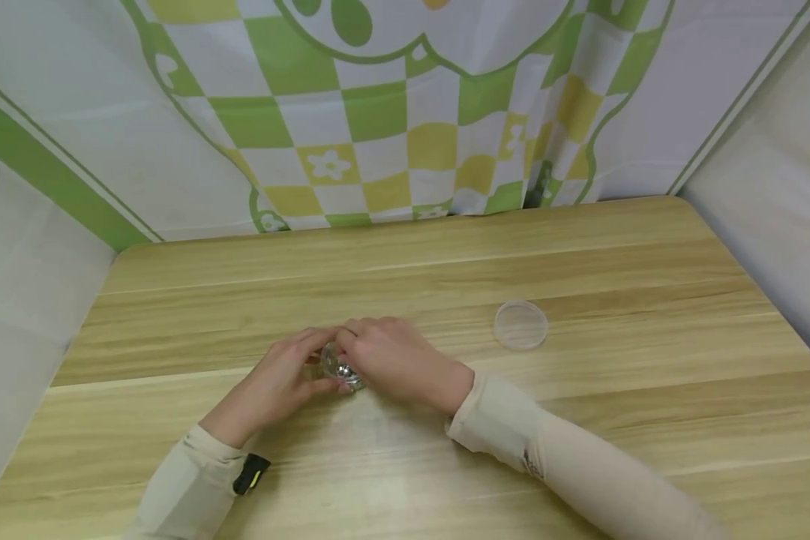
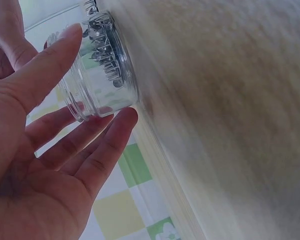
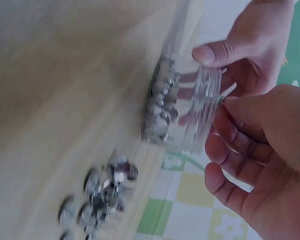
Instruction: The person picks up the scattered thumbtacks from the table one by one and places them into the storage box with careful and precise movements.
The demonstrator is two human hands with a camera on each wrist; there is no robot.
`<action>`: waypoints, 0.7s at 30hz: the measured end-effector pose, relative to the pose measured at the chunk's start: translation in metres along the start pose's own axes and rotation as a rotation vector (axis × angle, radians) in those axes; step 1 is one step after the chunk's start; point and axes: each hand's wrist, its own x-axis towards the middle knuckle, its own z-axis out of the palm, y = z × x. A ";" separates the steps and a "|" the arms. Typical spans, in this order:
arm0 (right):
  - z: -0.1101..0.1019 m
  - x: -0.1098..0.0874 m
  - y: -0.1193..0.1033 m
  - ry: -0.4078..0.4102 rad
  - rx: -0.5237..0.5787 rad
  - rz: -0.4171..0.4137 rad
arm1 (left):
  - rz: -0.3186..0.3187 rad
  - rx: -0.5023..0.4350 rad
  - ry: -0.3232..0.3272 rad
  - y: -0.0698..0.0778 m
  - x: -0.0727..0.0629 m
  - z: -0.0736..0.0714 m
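Note:
A clear jar [image 2: 102, 75] stands on the table with silver thumbtacks [image 2: 106, 47] lying in its bottom. My left hand [image 1: 277, 382] holds it at the side, thumb on one side and fingertips on the other. Over the jar's open mouth, my right hand [image 3: 270, 145] pinches a small shiny thumbtack [image 3: 230, 91] between thumb and forefinger. Beside the jar, a loose pile of thumbtacks [image 3: 107, 192] lies on the wood, blurred in the right wrist view. That pile is hidden by my right hand in the head view.
A round clear lid [image 1: 521, 325] lies flat on the wooden table [image 1: 614, 300], to the right of the hands. Behind the table's far edge hangs a green, yellow and white checked curtain [image 1: 378, 112]. White cloth walls [image 1: 776, 150] flank the sides.

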 end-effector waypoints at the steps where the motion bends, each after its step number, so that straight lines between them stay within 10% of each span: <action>1: 0.001 0.001 -0.002 0.005 -0.003 -0.009 | 0.002 -0.007 0.000 0.000 0.000 0.000; 21: -0.007 -0.012 0.003 0.038 0.073 0.020 | -0.008 0.012 -0.007 0.001 0.001 0.000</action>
